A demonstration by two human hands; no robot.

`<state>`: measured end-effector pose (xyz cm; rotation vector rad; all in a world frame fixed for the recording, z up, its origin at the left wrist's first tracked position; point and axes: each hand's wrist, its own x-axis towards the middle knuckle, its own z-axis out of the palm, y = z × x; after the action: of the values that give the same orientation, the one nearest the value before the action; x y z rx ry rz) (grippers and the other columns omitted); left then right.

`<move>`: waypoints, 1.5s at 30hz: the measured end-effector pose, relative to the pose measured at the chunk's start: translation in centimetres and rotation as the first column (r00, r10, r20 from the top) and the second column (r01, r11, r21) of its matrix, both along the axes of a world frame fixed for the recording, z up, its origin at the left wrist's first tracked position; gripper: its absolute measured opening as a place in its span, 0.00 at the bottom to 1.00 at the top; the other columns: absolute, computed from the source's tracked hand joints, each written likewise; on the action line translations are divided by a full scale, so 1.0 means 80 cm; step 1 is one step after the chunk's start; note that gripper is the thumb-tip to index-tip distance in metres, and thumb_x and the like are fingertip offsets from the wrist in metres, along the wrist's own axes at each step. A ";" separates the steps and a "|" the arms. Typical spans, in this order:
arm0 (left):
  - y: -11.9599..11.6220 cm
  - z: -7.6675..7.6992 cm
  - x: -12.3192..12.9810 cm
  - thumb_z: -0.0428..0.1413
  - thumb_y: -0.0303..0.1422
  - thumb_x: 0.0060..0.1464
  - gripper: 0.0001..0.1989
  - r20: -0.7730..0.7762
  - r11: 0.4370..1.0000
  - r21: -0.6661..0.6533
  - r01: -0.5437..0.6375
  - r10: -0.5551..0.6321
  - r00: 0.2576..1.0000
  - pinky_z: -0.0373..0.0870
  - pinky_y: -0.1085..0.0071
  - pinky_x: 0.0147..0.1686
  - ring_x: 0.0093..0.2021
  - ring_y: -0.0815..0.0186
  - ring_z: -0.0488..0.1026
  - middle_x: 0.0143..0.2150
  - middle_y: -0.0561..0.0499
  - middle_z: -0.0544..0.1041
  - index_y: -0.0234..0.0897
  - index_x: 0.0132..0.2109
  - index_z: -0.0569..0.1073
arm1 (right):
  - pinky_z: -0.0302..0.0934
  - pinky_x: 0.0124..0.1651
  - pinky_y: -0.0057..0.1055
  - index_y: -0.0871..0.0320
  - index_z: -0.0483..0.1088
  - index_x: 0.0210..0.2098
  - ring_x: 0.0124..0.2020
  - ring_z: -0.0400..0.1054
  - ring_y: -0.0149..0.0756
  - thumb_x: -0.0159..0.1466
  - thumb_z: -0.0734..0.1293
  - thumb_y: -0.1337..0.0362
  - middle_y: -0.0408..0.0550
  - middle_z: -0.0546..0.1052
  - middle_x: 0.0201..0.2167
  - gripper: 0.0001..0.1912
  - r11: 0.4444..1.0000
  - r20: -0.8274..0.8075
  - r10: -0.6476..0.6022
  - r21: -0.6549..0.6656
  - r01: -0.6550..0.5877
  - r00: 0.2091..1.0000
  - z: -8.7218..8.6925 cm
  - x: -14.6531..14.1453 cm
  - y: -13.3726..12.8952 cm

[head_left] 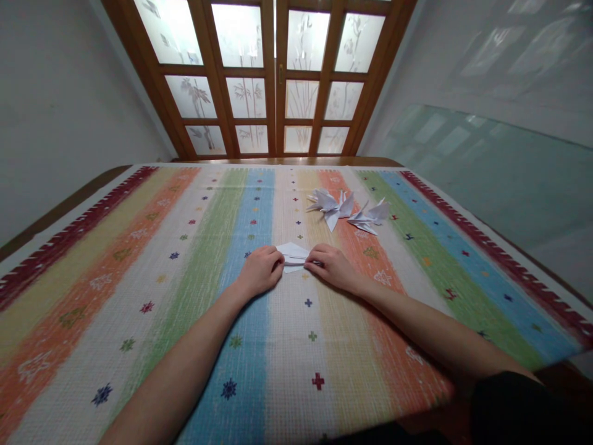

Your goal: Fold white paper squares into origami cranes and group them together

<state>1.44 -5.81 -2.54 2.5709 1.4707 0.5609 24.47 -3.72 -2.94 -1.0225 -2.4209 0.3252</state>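
A white folded paper [293,254] lies near the middle of the striped tablecloth, with layered flaps and creases showing between my hands. My left hand [265,268] closes its fingers on the paper's left end. At the right end, my right hand [330,266] pinches the paper between thumb and fingers. Both ends of the sheet are partly hidden under the fingers. Beyond my right hand sit several folded paper cranes [332,209], bunched together with wings and points sticking out; one crane [369,216] rests at the right of the bunch.
The table is covered by a tablecloth [185,346] with coloured stripes and small printed motifs. Past its far edge stand wooden doors [276,80] with frosted panes. A glass panel [491,179] leans along the wall on the right.
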 end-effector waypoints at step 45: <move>-0.007 0.001 0.009 0.53 0.36 0.60 0.18 -0.072 0.982 0.057 0.181 -0.176 0.982 0.61 0.51 0.55 0.58 0.52 0.67 0.57 0.44 0.74 0.40 0.56 0.72 | 0.62 0.45 0.35 0.58 0.70 0.41 0.43 0.68 0.39 0.59 0.62 0.76 0.53 0.75 0.41 0.12 0.995 -0.071 0.090 -0.043 -0.093 0.993 0.021 -0.003 -0.032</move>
<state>2.19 -6.40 -2.45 2.7595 1.2415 0.5094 24.24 -6.31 -1.23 -0.9062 -2.4121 0.4425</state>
